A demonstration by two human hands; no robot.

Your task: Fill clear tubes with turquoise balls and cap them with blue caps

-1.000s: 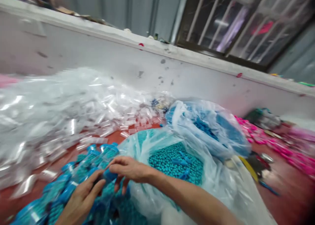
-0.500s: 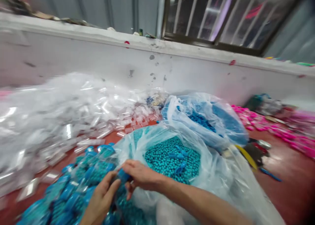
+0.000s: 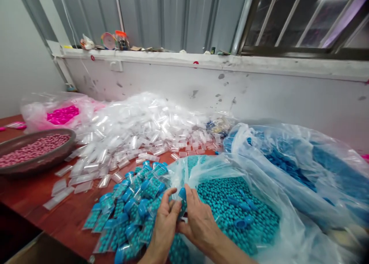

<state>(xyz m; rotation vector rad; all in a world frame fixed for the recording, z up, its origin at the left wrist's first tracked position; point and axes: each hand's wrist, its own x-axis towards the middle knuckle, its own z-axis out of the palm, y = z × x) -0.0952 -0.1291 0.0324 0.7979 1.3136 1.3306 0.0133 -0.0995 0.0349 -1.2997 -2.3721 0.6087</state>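
Note:
Between both hands is a small clear tube (image 3: 182, 203) with a blue cap, held upright and slightly tilted. My left hand (image 3: 163, 225) is closed on the tube's side from the left. My right hand (image 3: 200, 219) has its fingers round the tube and cap from the right. Right of the hands lies an open plastic bag of teal beads (image 3: 227, 202), with several blue caps (image 3: 242, 221) on the beads. Left of the hands, filled tubes with blue caps (image 3: 129, 214) are heaped on the red table (image 3: 57, 227).
Behind is a large pile of clear empty tubes (image 3: 138, 121). A bowl of pink beads (image 3: 49, 162) and a bag of pink pieces (image 3: 62, 116) stand at the left. A bag of blue caps (image 3: 285, 167) lies at the right, before the wall (image 3: 161, 81).
The view has swung left, bringing the bowl and pink bag into sight. Both hands still hold the tube; its blue cap now points up between the fingers.

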